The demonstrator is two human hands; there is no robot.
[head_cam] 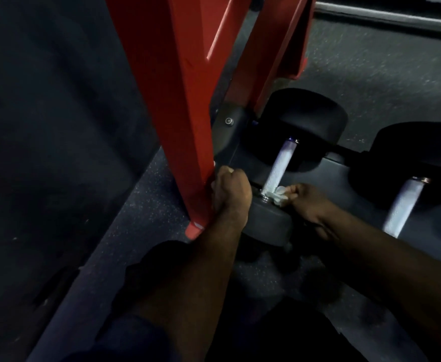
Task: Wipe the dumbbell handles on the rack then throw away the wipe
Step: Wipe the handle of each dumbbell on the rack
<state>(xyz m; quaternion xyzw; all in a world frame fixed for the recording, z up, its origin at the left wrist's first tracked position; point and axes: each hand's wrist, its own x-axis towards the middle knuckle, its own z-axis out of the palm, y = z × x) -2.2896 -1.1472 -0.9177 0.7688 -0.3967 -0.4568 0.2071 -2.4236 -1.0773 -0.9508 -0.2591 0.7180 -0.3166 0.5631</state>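
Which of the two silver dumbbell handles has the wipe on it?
The silver knurled handle nearest the red rack post; the right hand holds the white wipe against its near end.

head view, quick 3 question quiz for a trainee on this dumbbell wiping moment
1. True or false: the wipe sits at the far end of the dumbbell handle.
2. Which hand grips the wipe? A left hand, B right hand, C neither.
3. Fill in: the rack upright is ___ in colour.
Key: 1 false, it is at the near end; 2 B; 3 red.
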